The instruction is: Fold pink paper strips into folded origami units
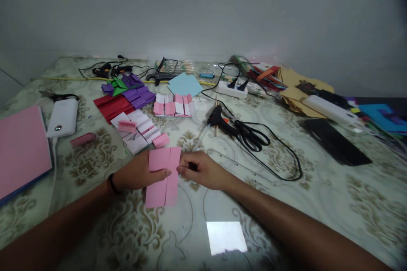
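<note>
A pink folded paper point(163, 194) with a lengthwise crease stands out in front of me over the patterned table. My left hand point(140, 172) grips it from the left, its thumb across the front and its fingers behind. At the paper's right edge, my right hand point(199, 170) pinches the side between thumb and fingers. Beyond the hands lie white and pink folded papers point(140, 129), and a second pink and white folded piece point(174, 106) is farther back. Red point(114, 107) and purple point(140, 96) folded papers lie behind on the left.
A black glue gun point(221, 122) with a coiled cord lies right of centre, near a clear ruler point(238, 165). A white power bank point(63, 117) and pink sheets point(23, 148) are left. A black phone point(337, 142) lies right; a power strip point(231, 89) is behind.
</note>
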`<act>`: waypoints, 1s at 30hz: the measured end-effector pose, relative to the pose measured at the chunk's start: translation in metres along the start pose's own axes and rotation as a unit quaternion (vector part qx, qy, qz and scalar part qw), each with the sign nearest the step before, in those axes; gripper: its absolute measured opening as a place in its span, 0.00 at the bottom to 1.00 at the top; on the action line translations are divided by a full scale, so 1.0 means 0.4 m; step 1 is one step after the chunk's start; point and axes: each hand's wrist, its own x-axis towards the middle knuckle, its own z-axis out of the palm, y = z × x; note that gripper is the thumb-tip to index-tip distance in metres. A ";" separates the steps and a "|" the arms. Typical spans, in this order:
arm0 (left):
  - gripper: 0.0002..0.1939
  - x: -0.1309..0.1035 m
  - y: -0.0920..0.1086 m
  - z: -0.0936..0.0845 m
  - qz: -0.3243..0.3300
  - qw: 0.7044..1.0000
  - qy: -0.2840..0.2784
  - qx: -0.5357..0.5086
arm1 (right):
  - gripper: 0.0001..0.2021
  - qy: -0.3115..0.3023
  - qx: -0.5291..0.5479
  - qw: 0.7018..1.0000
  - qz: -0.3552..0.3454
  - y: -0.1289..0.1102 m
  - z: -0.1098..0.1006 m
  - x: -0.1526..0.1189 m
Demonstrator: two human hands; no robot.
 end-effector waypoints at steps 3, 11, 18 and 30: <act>0.09 0.000 -0.004 0.002 -0.001 1.000 0.001 0.006 | 0.15 0.004 -0.001 1.000 -0.002 -0.004 0.001 0.001; 0.08 0.000 0.009 -0.004 0.008 1.000 0.007 -0.006 | 0.17 0.013 -0.018 1.000 -0.008 -0.006 0.003 0.002; 0.09 0.002 0.012 -0.003 0.000 1.000 0.014 0.005 | 0.17 0.012 -0.015 1.000 -0.014 -0.006 0.002 0.002; 0.11 -0.005 0.010 0.002 -0.035 0.999 0.023 0.028 | 0.17 0.014 -0.019 0.999 -0.022 -0.001 0.002 0.001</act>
